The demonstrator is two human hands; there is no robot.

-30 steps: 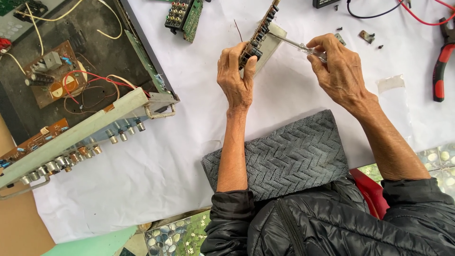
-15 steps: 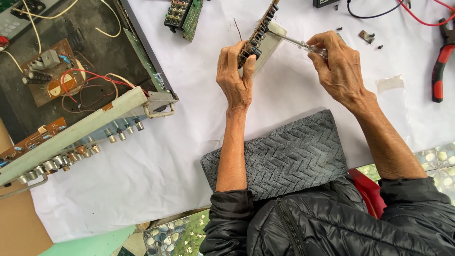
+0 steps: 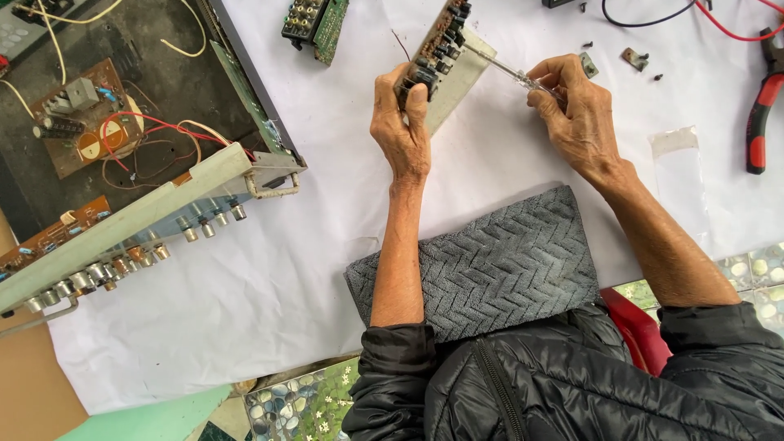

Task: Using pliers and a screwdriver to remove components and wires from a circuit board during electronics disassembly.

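Observation:
My left hand (image 3: 402, 122) grips a narrow circuit board with dark components on a pale metal bracket (image 3: 445, 57), held upright above the white sheet. My right hand (image 3: 576, 114) holds a thin screwdriver with a clear handle (image 3: 510, 72); its tip touches the bracket's right side. Both forearms reach out from black padded jacket sleeves.
An opened amplifier chassis (image 3: 139, 155) with wires and knobs lies at left. A green circuit board (image 3: 317, 24) sits at top. A grey textured mat (image 3: 490, 261) lies below my hands. Red-handled pliers (image 3: 763, 106), small screws (image 3: 633, 57) and a clear plastic bag (image 3: 678, 163) lie at right.
Both hands stay on the board and screwdriver; the right hand has shifted only slightly at the screwdriver handle.

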